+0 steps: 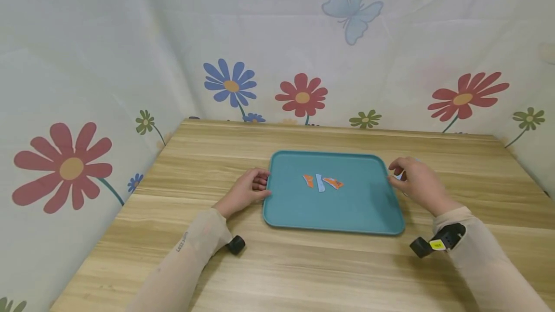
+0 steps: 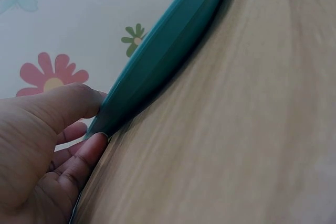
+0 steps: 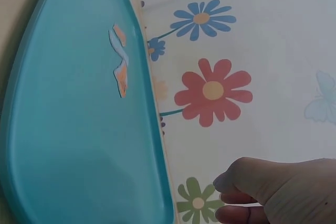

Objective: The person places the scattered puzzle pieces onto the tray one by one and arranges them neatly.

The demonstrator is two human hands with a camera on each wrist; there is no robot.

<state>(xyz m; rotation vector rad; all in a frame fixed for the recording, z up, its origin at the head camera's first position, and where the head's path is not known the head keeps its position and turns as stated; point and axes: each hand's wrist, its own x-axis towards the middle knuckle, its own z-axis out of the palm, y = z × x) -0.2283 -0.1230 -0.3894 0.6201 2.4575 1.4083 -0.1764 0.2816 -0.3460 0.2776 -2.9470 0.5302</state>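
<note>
A blue-green tray (image 1: 334, 215) lies on the wooden table, with a light blue paper scrap (image 1: 320, 183) between two orange ones, a small scrap (image 1: 308, 180) and a wider scrap (image 1: 333, 183). At the tray's left edge, my left hand (image 1: 250, 189) pinches the rim; the left wrist view has the thumb (image 2: 79, 99) on top and fingertips against the outer side. My right hand (image 1: 418, 182) is beside the right edge, its fingers loosely bent. Bits of pale blue (image 1: 399, 175) show around those fingers, partly hidden. Nothing appears between thumb and fingers in the right wrist view.
The wooden table (image 1: 303, 268) runs back to a white cloth backdrop (image 1: 269, 23) printed with flowers and a butterfly. Black wrist devices sit at both sleeves, one at the left (image 1: 236, 245) and one at the right (image 1: 448, 238).
</note>
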